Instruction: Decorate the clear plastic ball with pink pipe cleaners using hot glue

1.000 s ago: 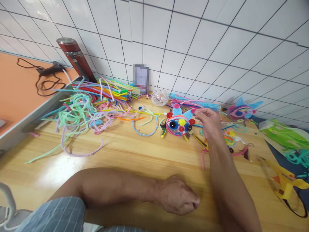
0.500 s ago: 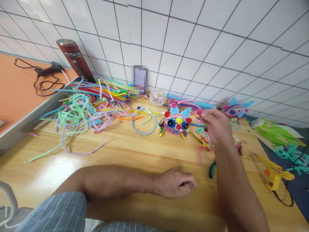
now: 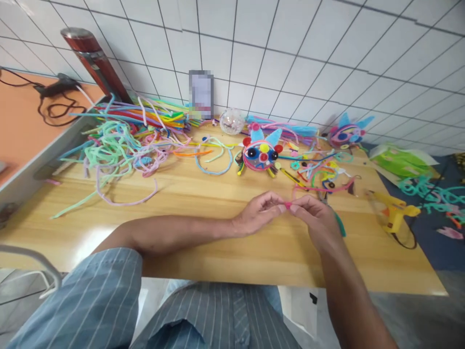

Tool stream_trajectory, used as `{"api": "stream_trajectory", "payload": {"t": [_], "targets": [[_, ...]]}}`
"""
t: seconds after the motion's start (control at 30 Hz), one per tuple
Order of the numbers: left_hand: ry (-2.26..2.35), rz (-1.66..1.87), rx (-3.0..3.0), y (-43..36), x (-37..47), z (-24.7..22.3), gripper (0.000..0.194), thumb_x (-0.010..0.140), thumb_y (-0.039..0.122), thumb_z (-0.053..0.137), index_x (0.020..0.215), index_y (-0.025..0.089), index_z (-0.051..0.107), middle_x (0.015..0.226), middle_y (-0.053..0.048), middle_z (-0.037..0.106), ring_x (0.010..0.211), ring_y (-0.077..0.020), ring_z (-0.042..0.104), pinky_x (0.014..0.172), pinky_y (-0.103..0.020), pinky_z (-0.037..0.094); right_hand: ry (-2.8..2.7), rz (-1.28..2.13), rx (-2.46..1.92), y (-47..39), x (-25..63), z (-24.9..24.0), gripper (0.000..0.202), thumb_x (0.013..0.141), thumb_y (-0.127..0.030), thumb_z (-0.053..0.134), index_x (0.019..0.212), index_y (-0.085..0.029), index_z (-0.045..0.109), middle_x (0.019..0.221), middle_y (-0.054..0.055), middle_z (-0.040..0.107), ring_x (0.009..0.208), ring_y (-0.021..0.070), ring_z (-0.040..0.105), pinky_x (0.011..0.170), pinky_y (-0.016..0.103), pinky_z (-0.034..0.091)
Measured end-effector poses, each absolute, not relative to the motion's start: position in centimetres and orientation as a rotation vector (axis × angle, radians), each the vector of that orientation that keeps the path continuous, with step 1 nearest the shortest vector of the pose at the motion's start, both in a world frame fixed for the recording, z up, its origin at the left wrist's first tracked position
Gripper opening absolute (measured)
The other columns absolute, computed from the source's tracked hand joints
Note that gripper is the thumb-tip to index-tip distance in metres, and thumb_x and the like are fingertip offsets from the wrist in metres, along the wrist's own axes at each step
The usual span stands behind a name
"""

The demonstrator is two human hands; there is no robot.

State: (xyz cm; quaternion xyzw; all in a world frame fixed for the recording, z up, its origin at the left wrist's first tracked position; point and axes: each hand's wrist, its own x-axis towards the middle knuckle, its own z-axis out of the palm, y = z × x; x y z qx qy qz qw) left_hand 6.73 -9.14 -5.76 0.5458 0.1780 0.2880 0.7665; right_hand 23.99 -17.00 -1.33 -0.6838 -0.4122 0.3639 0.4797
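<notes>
Hands now together, fingers [image 3: 276, 207] pinching pink piece [image 3: 287, 205]

White tiled wall [image 3: 290, 43] with dark grout lines runs across far side. Light wooden table [image 3: 203, 194] fills middle, glossy, bright glare patch near left. Orange-topped surface [image 3: 18, 131] with grey edge at far left, set higher than table; black cable [image 3: 58, 104] lies on it. Dark red cylindrical flask [image 3: 92, 55] leans against wall at far left corner of table. Dark blue surface [image 3: 445, 247] at right beyond table edge. Even, bright light.
</notes>
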Motion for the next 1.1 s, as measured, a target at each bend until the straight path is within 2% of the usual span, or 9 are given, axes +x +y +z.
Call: {"api": "stream_trajectory", "payload": {"t": [0.1,0.27,0.4,0.47,0.53,0.6,0.8,0.93,1.1], "targets": [[0.374,0.619,1.222,-9.2,6.7,-6.2,0.051,0.091,0.064,0.072,0.104,0.015,0.064,0.081,0.003,0.058,0.064,-0.0065,0.044,0.061,-0.023,0.034,-1.019,0.895,-1.625,-17.5,23.8,-2.0,0.028,0.071,-0.048,0.088,0.074,-0.025,0.073,0.069,0.001,0.071,0.065,0.0174,0.061,0.064,0.031,0.05],[0.432,0.793,1.506,-9.1,6.6,-6.6,0.035,0.099,0.049,0.066,0.106,0.015,0.069,0.076,0.004,0.057,0.063,-0.0075,0.041,0.063,-0.024,0.036,-1.0,0.823,-1.555,-18.4,23.5,-2.9,0.028,0.08,-0.05,0.083,0.091,-0.026,0.076,0.074,0.001,0.074,0.069,0.0183,0.065,0.067,0.032,0.052],[0.376,0.867,1.664,-9.4,6.5,-6.9,0.026,0.099,0.041,0.066,0.106,0.016,0.07,0.087,0.0,0.063,0.065,-0.0077,0.046,0.065,-0.024,0.04,-0.987,0.783,-1.516,-18.9,22.9,-3.6,0.023,0.079,-0.046,0.084,0.087,-0.026,0.075,0.073,0.0,0.073,0.068,0.0169,0.063,0.067,0.031,0.052],[0.379,0.852,1.678,-9.6,6.5,-6.9,0.026,0.097,0.038,0.067,0.113,0.017,0.069,0.086,0.001,0.062,0.063,-0.0074,0.046,0.064,-0.024,0.039,-0.972,0.746,-1.516,-19.0,22.5,-3.8,0.022,0.078,-0.044,0.085,0.085,-0.027,0.073,0.074,0.0,0.072,0.068,0.0166,0.064,0.067,0.031,0.053],[0.397,0.798,1.648,-9.7,6.4,-6.8,0.035,0.095,0.041,0.068,0.121,0.017,0.065,0.083,0.004,0.06,0.061,-0.0069,0.044,0.06,-0.023,0.037,-0.965,0.706,-1.525,-19.2,22.2,-3.8,0.022,0.079,-0.044,0.085,0.086,-0.027,0.073,0.076,0.0,0.073,0.07,0.0172,0.066,0.068,0.032,0.054],[0.414,0.735,1.608,-9.8,6.3,-6.6,0.04,0.095,0.046,0.07,0.121,0.017,0.064,0.079,0.005,0.056,0.06,-0.0072,0.043,0.059,-0.023,0.035,-0.967,0.669,-1.541,-19.5,22.0,-3.8,0.021,0.079,-0.043,0.084,0.086,-0.027,0.072,0.077,0.0,0.073,0.071,0.0176,0.067,0.068,0.032,0.055],[0.412,0.635,1.49,-9.5,6.3,-6.5,0.039,0.096,0.054,0.066,0.103,0.016,0.065,0.074,0.006,0.049,0.064,-0.0083,0.039,0.061,-0.025,0.032,-0.983,0.607,-1.585,-20.1,21.8,-3.6,0.017,0.082,-0.04,0.084,0.089,-0.027,0.075,0.082,0.001,0.077,0.073,0.0173,0.068,0.069,0.032,0.055],[0.403,0.598,1.444,-9.3,6.5,-7.1,0.04,0.095,0.054,0.069,0.104,0.015,0.065,0.078,0.005,0.051,0.066,-0.0082,0.039,0.062,-0.025,0.031,-0.97,0.606,-1.563,-20.0,21.8,-4.3,0.019,0.081,-0.04,0.084,0.094,-0.027,0.077,0.084,0.002,0.079,0.077,0.0187,0.071,0.073,0.033,0.058],[0.414,0.615,1.455,-9.2,6.7,-7.5,0.038,0.094,0.052,0.07,0.103,0.015,0.065,0.079,0.004,0.054,0.067,-0.0085,0.041,0.063,-0.025,0.032,-0.975,0.565,-1.643,-20.9,22.7,-5.1,0.026,0.079,-0.048,0.086,0.094,-0.028,0.078,0.09,0.004,0.08,0.085,0.0241,0.075,0.084,0.043,0.061]]}}
